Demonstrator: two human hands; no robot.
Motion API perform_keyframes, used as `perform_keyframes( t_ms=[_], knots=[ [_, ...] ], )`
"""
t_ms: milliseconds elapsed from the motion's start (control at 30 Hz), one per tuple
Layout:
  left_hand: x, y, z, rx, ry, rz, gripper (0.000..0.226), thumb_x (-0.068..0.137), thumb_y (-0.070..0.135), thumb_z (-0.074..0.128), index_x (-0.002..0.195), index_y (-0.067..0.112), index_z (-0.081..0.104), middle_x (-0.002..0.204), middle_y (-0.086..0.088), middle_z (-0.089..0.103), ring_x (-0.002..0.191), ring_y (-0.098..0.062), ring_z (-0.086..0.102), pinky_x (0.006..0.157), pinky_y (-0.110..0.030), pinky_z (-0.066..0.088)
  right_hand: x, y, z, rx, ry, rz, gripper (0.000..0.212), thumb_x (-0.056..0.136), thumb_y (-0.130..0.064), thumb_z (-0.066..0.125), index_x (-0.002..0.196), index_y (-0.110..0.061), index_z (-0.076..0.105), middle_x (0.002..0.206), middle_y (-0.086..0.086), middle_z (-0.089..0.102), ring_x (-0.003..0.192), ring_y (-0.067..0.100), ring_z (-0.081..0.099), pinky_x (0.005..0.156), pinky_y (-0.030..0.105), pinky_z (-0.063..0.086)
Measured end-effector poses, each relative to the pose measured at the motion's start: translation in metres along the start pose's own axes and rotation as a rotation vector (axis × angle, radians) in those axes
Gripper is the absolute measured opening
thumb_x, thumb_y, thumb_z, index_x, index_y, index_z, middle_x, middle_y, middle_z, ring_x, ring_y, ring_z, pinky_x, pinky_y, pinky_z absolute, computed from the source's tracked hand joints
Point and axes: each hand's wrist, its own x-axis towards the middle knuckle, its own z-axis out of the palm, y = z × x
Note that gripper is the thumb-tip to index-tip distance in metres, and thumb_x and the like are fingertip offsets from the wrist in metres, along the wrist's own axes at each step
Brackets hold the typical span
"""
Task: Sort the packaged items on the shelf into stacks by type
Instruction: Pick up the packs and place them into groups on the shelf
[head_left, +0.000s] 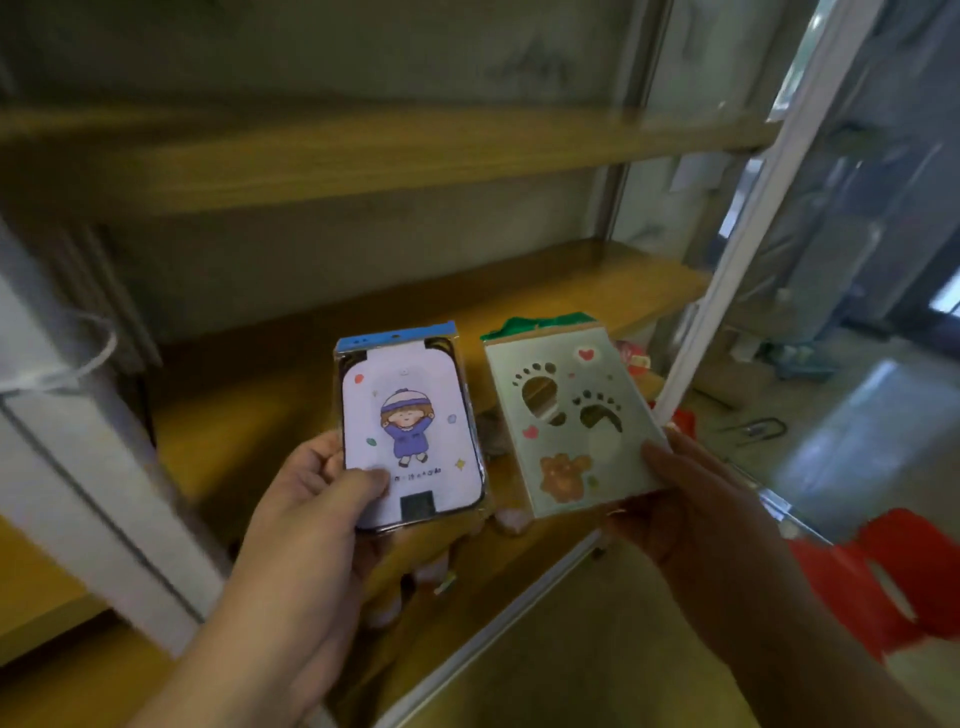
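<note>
My left hand (317, 499) grips a packaged white card with a cartoon child in a purple coat and a blue top strip (410, 431), thumb across its lower left. My right hand (696, 499) grips a pale green pack with footprint cut-outs, hearts and a brown bear (566, 421), thumb on its right edge. Both packs are held upright side by side, a little above the wooden shelf (249, 415). A small red packaged item (631, 358) lies on the shelf behind the green pack, mostly hidden.
An upper wooden shelf (363, 150) runs across above. White metal frame posts stand at the left (88, 467) and right (737, 249). A red plastic stool (878, 577) sits on the floor at lower right. A lower shelf board (493, 670) lies below.
</note>
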Motion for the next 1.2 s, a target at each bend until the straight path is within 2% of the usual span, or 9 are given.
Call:
perform_keyframes(
  t_ms=[167,300,500,600,667,833,1000,1100,1200],
  knots=[
    [0.085,-0.003,0.049,0.031,0.061,-0.028,0.039,0.095,0.007,0.059,0.125,0.031,0.055,0.101,-0.001,0.079,0.087,-0.024,0.077,0.078,-0.049,0.061,0.078,-0.02,-0.021,-0.003,0.054,-0.002,0.04,0.085,-0.021,0.058,0.121,-0.005,0.064,0.113,0.026,0.07,0.091,0.038,0.072,0.057,0.032,0.06],
    [0.136,-0.009,0.076,0.094,0.121,-0.038,0.06,0.096,0.001,0.057,0.146,0.03,0.04,0.115,-0.003,0.074,0.092,-0.021,0.075,0.067,-0.038,0.061,0.125,-0.029,-0.042,0.026,0.078,0.01,0.036,0.084,-0.02,0.059,0.117,-0.006,0.068,0.111,0.026,0.071,0.087,0.036,0.072,0.057,0.032,0.06],
    [0.194,-0.019,0.106,0.224,0.207,-0.016,0.061,0.097,0.006,0.057,0.15,0.028,0.035,0.12,0.003,0.069,0.108,-0.02,0.065,0.099,-0.049,0.05,0.2,-0.036,-0.062,-0.045,0.033,0.108,0.041,0.075,-0.021,0.064,0.113,-0.007,0.067,0.102,0.021,0.075,0.084,0.032,0.074,0.063,0.04,0.06],
    [0.212,-0.029,0.124,0.313,0.25,0.0,0.043,0.098,0.008,0.054,0.132,0.034,0.05,0.119,0.008,0.067,0.107,-0.016,0.062,0.092,-0.042,0.048,0.241,-0.039,-0.069,-0.093,-0.006,0.118,0.026,0.079,-0.014,0.063,0.104,-0.008,0.06,0.079,0.015,0.076,0.068,0.026,0.075,0.056,0.036,0.061],
    [0.224,-0.036,0.135,0.393,0.287,0.024,0.039,0.1,0.014,0.053,0.134,0.033,0.051,0.121,0.009,0.066,0.109,-0.015,0.06,0.092,-0.039,0.048,0.267,-0.041,-0.074,-0.135,-0.063,0.141,0.017,0.092,-0.011,0.06,0.109,-0.009,0.06,0.085,0.016,0.075,0.07,0.026,0.075,0.059,0.037,0.06],
    [0.243,-0.046,0.155,0.672,0.466,0.112,0.024,0.102,0.022,0.049,0.121,0.036,0.052,0.111,0.011,0.062,0.097,-0.007,0.057,0.069,-0.024,0.041,0.325,-0.048,-0.091,-0.246,-0.225,0.213,0.024,0.094,-0.016,0.062,0.118,-0.018,0.061,0.098,0.008,0.079,0.085,0.026,0.076,0.067,0.037,0.056],
    [0.252,-0.046,0.161,1.166,0.611,0.111,0.037,0.099,0.012,0.048,0.134,0.021,0.053,0.119,-0.004,0.054,0.111,-0.026,0.053,0.085,-0.037,0.048,0.369,-0.051,-0.103,-0.392,-0.401,0.181,0.02,0.099,-0.021,0.059,0.118,-0.024,0.062,0.101,0.001,0.078,0.087,0.022,0.076,0.062,0.026,0.058],
    [0.246,-0.049,0.168,1.246,0.645,0.05,0.039,0.098,0.011,0.048,0.136,0.017,0.052,0.136,-0.01,0.051,0.122,-0.034,0.049,0.098,-0.05,0.046,0.386,-0.049,-0.105,-0.448,-0.462,0.18,0.024,0.099,-0.02,0.059,0.121,-0.027,0.059,0.102,-0.002,0.078,0.088,0.02,0.076,0.063,0.026,0.057],
    [0.241,-0.051,0.175,1.225,0.655,0.094,0.032,0.097,0.014,0.049,0.128,0.023,0.056,0.131,-0.007,0.053,0.12,-0.033,0.049,0.097,-0.05,0.047,0.4,-0.043,-0.105,-0.52,-0.49,0.158,0.023,0.099,-0.019,0.059,0.116,-0.034,0.057,0.097,-0.009,0.078,0.084,0.016,0.076,0.06,0.025,0.057]
  ],
)
